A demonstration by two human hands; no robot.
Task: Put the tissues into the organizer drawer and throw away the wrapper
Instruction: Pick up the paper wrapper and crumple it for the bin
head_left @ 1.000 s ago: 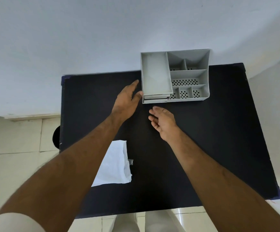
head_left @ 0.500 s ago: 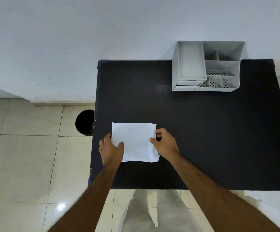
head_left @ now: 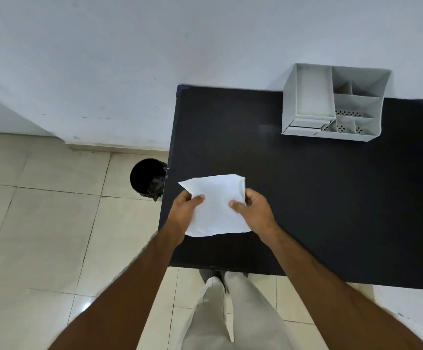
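A white tissue pack (head_left: 216, 205) is lifted slightly and tilted over the near left part of the black table (head_left: 319, 198). My left hand (head_left: 183, 210) grips its left edge, thumb on top. My right hand (head_left: 254, 210) grips its right edge. The grey organizer (head_left: 334, 102) stands at the table's far side against the wall, with a small drawer (head_left: 306, 125) at its front left corner. I cannot tell the wrapper apart from the tissues inside.
A black waste bin (head_left: 147, 179) stands on the tiled floor just left of the table's left edge. A white wall runs behind the table. My legs in light trousers are at the table's near edge.
Both hands came back from the organizer to the white pack and took hold of its sides. The pack has since risen a little and tilted. The view has shifted left.
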